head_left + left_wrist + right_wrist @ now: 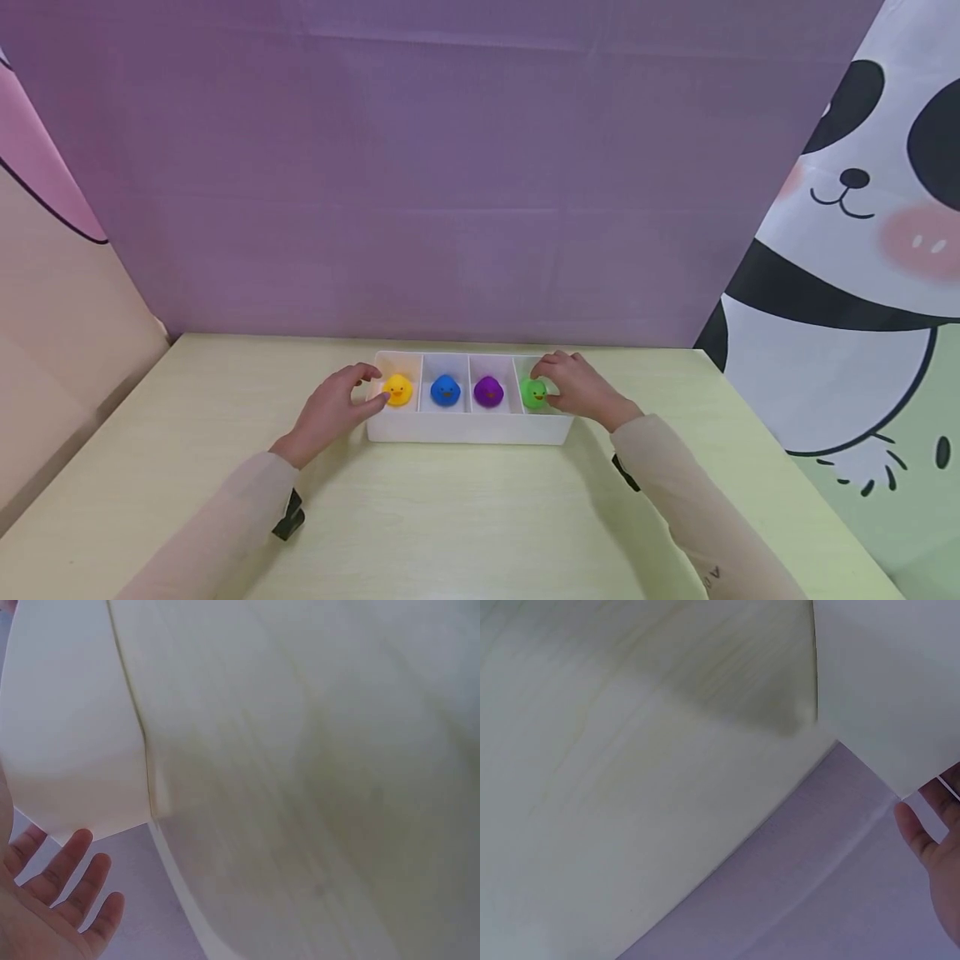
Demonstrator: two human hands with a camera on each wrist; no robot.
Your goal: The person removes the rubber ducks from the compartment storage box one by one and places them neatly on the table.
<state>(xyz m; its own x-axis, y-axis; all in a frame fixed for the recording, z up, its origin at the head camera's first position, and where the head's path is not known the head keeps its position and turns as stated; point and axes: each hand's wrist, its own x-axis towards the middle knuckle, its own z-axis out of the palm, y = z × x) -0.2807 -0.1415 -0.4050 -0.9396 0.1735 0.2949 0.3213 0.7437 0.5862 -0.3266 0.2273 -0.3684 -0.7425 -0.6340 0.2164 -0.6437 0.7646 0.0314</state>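
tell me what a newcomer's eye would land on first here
Probably the white tray mid-table, its four compartments holding, left to right, a yellow duck, blue duck, purple duck and green duck. Next, likely the left hand at the tray's yellow end and the right hand at its green end. The big panda picture on the right also stands out.

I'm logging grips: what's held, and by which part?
Can't tell: the left hand is at the yellow duck, the right hand at the green duck, contact unclear.
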